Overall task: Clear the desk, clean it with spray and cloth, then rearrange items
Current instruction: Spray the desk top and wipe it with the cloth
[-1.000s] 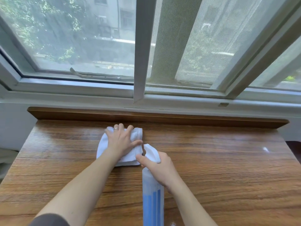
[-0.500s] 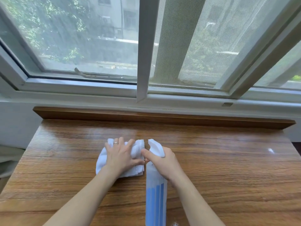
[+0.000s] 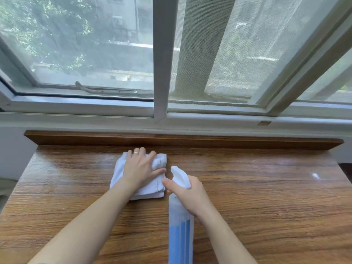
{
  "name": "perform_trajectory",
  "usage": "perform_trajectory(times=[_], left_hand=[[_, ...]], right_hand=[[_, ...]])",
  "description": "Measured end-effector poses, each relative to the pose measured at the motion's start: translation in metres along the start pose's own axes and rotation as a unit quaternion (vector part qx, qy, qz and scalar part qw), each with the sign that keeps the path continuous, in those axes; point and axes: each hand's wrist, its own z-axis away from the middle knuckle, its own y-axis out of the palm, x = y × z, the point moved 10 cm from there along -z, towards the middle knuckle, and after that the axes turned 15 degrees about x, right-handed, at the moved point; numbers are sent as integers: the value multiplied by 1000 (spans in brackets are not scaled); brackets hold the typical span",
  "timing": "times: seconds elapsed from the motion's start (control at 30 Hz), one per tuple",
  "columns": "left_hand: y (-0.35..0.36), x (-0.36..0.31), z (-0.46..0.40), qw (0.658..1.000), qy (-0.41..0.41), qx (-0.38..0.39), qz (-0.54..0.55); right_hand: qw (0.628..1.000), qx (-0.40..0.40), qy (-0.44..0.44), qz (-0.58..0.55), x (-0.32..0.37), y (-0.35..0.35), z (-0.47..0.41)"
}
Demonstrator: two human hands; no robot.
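Note:
A folded white cloth [image 3: 119, 171] lies on the wooden desk [image 3: 257, 197], near the raised back edge and left of centre. My left hand [image 3: 142, 168] presses flat on the cloth with fingers spread, a ring on one finger. My right hand [image 3: 187, 195] grips the neck of a white and blue spray bottle [image 3: 181, 229], its white nozzle pointing away from me just right of the cloth. The forefinger lies along the trigger side. The desk surface shines wet around the cloth.
A raised wooden lip [image 3: 190, 141] runs along the desk's back edge under a white window sill [image 3: 76, 121]. A vertical window frame bar [image 3: 161, 63] hangs above the middle. A small glare spot [image 3: 316, 176] sits at the right.
My left hand has pushed the cloth away from me toward the back lip after pulling it nearer half a second ago. The right hand keeps its hold on the spray bottle.

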Motion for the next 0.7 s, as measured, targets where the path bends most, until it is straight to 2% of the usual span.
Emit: perform_trajectory(times=[0.37, 0.7], left_hand=[[0, 2, -16, 999, 1, 40, -13], [7, -15, 71, 999, 20, 33, 16]], right_hand=[[1000, -7, 8, -9, -5, 1, 6], [999, -29, 28, -11, -7, -9, 20]])
